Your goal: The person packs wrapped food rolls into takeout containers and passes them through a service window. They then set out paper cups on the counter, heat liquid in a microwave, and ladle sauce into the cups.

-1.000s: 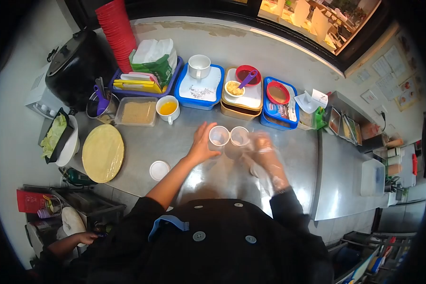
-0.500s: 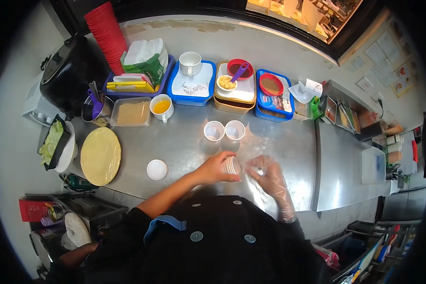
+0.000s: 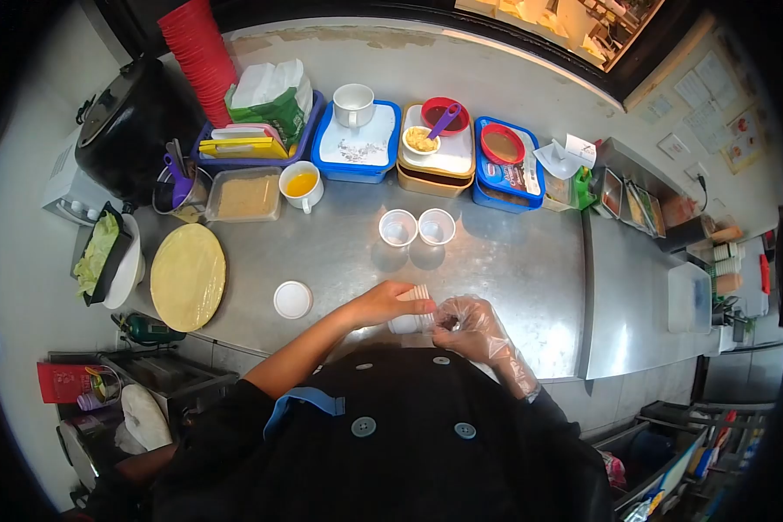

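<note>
My left hand grips a stack of white disposable cups lying on its side, rims toward the right. Against those rims is my right hand, in a clear plastic glove, with its fingers curled in. What the gloved fingertips pinch, if anything, is hidden. Just beyond the hands, a white cup and a second white cup stand upright side by side on the steel counter. A round white lid or tub is to the left of my left forearm.
Along the wall are a mug of yellow liquid, a tub of crumbs, blue-lidded boxes and red bowls. A wrapped yellow disc lies at left, near a black tray of lettuce. A counter seam runs at right.
My right hand has come left and down to the rims of the cup stack. My left hand has tilted the stack over, so its rims face right. The two standing cups have not been moved.
</note>
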